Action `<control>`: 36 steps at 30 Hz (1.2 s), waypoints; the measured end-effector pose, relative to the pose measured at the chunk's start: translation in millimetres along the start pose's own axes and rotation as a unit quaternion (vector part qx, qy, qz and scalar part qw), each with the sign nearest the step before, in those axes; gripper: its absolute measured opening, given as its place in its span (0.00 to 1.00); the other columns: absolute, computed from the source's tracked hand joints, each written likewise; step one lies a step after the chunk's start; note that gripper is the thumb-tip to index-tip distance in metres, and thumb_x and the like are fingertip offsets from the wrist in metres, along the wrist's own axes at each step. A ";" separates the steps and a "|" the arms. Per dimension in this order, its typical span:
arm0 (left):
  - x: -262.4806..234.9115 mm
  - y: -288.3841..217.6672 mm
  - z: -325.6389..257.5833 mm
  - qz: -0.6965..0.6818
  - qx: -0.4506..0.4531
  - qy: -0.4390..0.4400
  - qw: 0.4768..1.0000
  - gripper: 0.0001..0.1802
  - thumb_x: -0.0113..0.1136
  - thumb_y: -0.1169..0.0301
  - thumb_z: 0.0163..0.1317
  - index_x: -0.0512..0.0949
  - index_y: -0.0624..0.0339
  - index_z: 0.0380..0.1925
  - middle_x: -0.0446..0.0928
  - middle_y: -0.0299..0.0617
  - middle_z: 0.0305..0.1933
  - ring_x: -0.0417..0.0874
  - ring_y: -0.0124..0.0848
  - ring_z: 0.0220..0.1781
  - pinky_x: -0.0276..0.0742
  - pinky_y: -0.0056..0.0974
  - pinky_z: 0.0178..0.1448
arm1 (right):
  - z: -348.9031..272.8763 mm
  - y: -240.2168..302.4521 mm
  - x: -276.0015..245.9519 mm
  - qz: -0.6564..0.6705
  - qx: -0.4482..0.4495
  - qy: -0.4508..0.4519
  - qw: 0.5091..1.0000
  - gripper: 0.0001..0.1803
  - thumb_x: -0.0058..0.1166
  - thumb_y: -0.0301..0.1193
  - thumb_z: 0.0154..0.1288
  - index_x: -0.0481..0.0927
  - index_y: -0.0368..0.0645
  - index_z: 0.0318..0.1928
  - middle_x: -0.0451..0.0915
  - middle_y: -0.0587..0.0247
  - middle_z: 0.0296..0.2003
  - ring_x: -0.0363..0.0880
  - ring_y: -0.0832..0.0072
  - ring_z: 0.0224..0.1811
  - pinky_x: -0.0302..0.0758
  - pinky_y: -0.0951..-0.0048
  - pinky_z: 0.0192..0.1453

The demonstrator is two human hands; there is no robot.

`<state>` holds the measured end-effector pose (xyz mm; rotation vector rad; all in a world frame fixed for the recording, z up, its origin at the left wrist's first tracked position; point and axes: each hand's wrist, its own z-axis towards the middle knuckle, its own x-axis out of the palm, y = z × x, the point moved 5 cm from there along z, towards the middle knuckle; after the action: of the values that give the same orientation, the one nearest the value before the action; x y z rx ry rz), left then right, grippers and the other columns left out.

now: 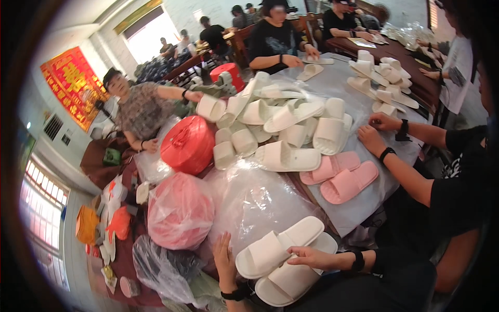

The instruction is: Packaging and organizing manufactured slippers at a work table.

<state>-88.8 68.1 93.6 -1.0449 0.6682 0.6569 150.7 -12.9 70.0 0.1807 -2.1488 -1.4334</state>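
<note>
A pair of white slippers (279, 247) lies side by side low in the view, toes pointing left. My right hand (314, 258) reaches over them from the right, its fingers closed at the inner edges where the two meet. Just left of the toes, my left hand (224, 258) is raised with its fingers stretched out, holding nothing. A large clear plastic bag (249, 200) spreads out beyond the pair. Farther off, a pink pair of slippers (340, 179) sits at the front of a big heap of white slippers (293, 119).
A red roll of plastic twine (188, 144) and a pink bundle in clear plastic (181, 210) stand left. Across the table, a person (148, 104) holds a white slipper (211, 108). Another person's hands (371, 136) rest on the table at right. More white slippers (382, 83) lie far right.
</note>
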 end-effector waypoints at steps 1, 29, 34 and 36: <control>-0.2 2.7 1.5 -0.049 -0.008 -0.003 0.999 0.23 0.46 0.79 0.63 0.73 0.60 0.59 0.72 0.48 0.63 0.68 0.50 0.67 0.58 0.48 0.70 | 0.6 4.6 4.0 -0.004 0.005 0.011 1.000 0.22 0.52 0.43 0.70 0.70 0.39 0.53 0.71 0.72 0.34 0.67 0.86 0.37 0.66 0.80 0.41; 18.2 -69.4 -11.0 -0.032 0.055 0.005 0.998 0.26 0.51 0.74 0.65 0.66 0.58 0.64 0.67 0.46 0.67 0.64 0.52 0.69 0.57 0.57 0.69 | -47.4 39.2 -44.5 0.135 -0.019 -0.250 0.959 0.09 0.49 0.31 0.69 0.78 0.39 0.39 0.80 0.66 0.34 0.78 0.82 0.34 0.74 0.79 0.41; 23.6 -77.3 -14.6 0.000 0.055 0.005 0.998 0.26 0.52 0.74 0.65 0.65 0.59 0.65 0.67 0.47 0.67 0.64 0.53 0.69 0.57 0.58 0.69 | -64.6 41.7 -42.2 0.105 0.037 -0.229 0.967 0.09 0.49 0.31 0.69 0.77 0.39 0.38 0.80 0.66 0.33 0.78 0.82 0.32 0.75 0.78 0.39; 24.0 -77.0 -13.8 -0.016 0.042 0.004 0.999 0.27 0.51 0.74 0.66 0.64 0.60 0.65 0.67 0.48 0.67 0.62 0.54 0.69 0.57 0.58 0.69 | -66.2 37.7 -36.2 0.084 0.065 -0.189 0.976 0.08 0.50 0.31 0.69 0.77 0.39 0.37 0.80 0.66 0.31 0.78 0.82 0.31 0.75 0.79 0.38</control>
<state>-17.9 32.0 112.9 -0.9795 0.6798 0.5916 221.7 -36.4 109.0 -0.2409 -2.4951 -1.3111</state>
